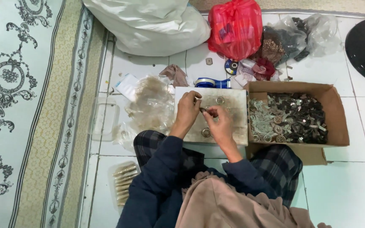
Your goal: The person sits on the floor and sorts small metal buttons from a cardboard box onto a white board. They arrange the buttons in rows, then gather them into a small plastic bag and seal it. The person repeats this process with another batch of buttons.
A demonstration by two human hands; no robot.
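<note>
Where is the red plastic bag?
In the head view, the red plastic bag sits at top centre on the floor, between the white sack and clear bags.

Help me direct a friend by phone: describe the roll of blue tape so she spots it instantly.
Start at the pale work board on the tiled floor. Just beyond its far edge, below the red plastic bag, lies the tape roll. It is the only shiny blue ring there.

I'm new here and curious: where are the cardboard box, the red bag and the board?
cardboard box (336,120): head view, right wall.
red bag (235,27): head view, middle of bag.
board (235,114): head view, bare right part.
</note>
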